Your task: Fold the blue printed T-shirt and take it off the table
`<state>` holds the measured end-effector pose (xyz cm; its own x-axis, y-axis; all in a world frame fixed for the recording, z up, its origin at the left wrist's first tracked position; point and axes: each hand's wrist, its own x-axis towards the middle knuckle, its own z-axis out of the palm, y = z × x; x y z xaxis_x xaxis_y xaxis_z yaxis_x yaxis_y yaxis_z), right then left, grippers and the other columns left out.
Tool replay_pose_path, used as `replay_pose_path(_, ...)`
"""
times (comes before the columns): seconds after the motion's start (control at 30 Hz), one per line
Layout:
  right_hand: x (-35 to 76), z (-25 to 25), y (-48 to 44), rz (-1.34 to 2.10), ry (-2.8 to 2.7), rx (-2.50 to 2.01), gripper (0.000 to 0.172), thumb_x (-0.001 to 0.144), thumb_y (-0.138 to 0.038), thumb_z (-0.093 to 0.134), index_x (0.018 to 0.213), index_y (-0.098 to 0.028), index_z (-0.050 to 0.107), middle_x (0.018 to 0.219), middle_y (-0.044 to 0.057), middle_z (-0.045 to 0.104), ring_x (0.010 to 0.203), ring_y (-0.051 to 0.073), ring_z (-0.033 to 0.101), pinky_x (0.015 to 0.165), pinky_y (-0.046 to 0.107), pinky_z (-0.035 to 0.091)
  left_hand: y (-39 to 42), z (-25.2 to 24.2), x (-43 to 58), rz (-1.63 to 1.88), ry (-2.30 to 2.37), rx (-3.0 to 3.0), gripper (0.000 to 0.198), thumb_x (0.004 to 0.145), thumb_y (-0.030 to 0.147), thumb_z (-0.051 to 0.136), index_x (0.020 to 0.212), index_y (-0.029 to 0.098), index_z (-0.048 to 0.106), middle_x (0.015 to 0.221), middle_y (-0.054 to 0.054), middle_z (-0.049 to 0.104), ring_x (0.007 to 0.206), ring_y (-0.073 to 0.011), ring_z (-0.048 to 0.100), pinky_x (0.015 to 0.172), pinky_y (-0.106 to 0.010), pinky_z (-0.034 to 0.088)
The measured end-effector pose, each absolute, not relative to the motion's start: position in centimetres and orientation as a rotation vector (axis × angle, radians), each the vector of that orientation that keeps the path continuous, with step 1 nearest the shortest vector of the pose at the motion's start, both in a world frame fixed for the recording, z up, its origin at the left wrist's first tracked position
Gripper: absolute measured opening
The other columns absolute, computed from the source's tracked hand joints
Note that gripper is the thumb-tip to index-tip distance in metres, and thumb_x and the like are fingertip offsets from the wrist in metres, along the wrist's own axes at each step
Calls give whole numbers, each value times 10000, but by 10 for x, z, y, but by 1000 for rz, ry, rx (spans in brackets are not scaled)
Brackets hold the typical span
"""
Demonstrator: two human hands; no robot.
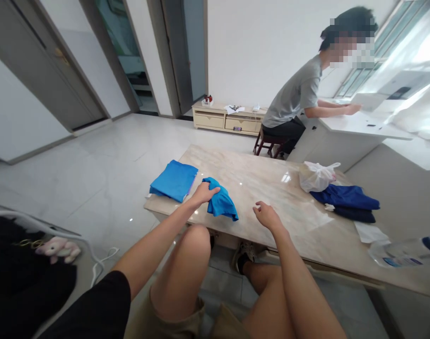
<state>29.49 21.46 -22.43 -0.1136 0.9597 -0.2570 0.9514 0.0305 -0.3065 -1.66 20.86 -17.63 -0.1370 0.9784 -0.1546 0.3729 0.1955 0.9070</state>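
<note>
My left hand (pixel 203 193) grips one end of a crumpled bright-blue cloth (pixel 222 201), its thumb lying over the fabric. The loose part of the cloth spreads toward the right, near the front edge of the marble-topped table (pixel 257 179). Just left of that hand, a flat folded blue cloth (pixel 174 180) rests on the table's left end, with a purple strip along its right side. My right hand (pixel 267 215) is above the table, right of the crumpled cloth and apart from it, fingers slightly bent and holding nothing.
A white plastic bag (pixel 317 176) and dark-blue folded clothes (pixel 345 200) lie on the table's right side. Nearer are a white paper (pixel 370 233) and a clear plastic bottle (pixel 401 254). A person in a grey shirt (pixel 296 89) sits on a stool beyond. A low cabinet (pixel 209 120) lines the wall.
</note>
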Motion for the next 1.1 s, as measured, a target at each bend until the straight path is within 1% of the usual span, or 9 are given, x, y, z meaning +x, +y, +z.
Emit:
replay_pose_path(0.1, 293, -225, 205, 645, -2258, -2014, 420, 1132, -326, 504, 1453, -123, 683, 1281, 167, 814, 1248, 287, 751, 1006, 330, 528, 159, -160, -51, 1105, 1723, 1311, 490, 813, 638, 842, 736, 190, 659, 816, -64, 738, 848, -242, 698, 701, -297, 550)
replay_pose_path(0.2, 293, -228, 198, 667, -2266, -1952, 396, 1113, -314, 525, 1403, -133, 725, 1221, 161, 830, 1195, 289, 767, 981, 332, 534, 105, -150, -96, 1262, 1828, 1178, 601, 756, 754, 845, 826, 173, 708, 849, -75, 762, 808, -244, 701, 670, -310, 566)
replay_pose_path(0.3, 295, -234, 197, 661, -2267, -1881, 382, 1093, -314, 547, 1354, -138, 763, 1167, 174, 836, 1133, 303, 781, 940, 349, 547, 63, -143, -132, 1340, 1896, 949, 690, 697, 793, 871, 944, 163, 735, 886, -80, 777, 789, -241, 715, 649, -317, 589)
replay_pose_path(0.47, 297, -248, 204, 656, -2304, -1808, 359, 1078, -326, 559, 1280, -141, 791, 1092, 165, 844, 1033, 289, 797, 912, 348, 559, 52, -137, -161, 1426, 1861, 825, 634, 686, 692, 922, 968, 158, 728, 936, -89, 795, 836, -242, 742, 679, -314, 617)
replay_pose_path(0.57, 296, -251, 207, 664, -2340, -1780, 345, 1068, -314, 562, 1242, -129, 797, 1057, 158, 846, 1015, 279, 801, 901, 334, 560, 82, -123, -175, 1512, 1777, 836, 520, 763, 573, 916, 1001, 152, 723, 956, -89, 797, 849, -231, 740, 703, -318, 627)
replay_pose_path(0.77, 303, -255, 213, 735, -2287, -1830, 348, 1051, -317, 557, 1221, -123, 790, 1036, 149, 851, 995, 292, 807, 930, 359, 566, 166, -92, -197, 1771, 1630, 789, 297, 957, 399, 804, 1119, 177, 691, 992, -67, 775, 936, -215, 740, 901, -404, 647)
replay_pose_path(0.83, 308, -256, 216, 770, -2258, -1842, 343, 1036, -333, 564, 1200, -135, 791, 1019, 142, 852, 978, 291, 809, 927, 366, 570, 183, -99, -198, 1746, 1655, 714, 261, 994, 384, 757, 1142, 191, 662, 1007, -61, 760, 949, -198, 727, 908, -387, 640)
replay_pose_path(0.93, 315, -258, 216, 892, -2227, -1850, 357, 1022, -353, 560, 1202, -136, 778, 984, 132, 852, 924, 274, 813, 890, 360, 577, 180, -132, -193, 1616, 1746, 622, 238, 1000, 363, 730, 1118, 183, 628, 1006, -77, 733, 971, -195, 706, 915, -400, 631)
replay_pose_path(1.1, 315, -266, 206, 1089, -2223, -1827, 370, 1021, -355, 533, 1196, -122, 762, 958, 139, 848, 861, 252, 808, 817, 347, 579, 85, -188, -159, 1350, 1871, 612, 221, 908, 349, 783, 982, 174, 671, 970, -103, 730, 1056, -261, 710, 985, -461, 602)
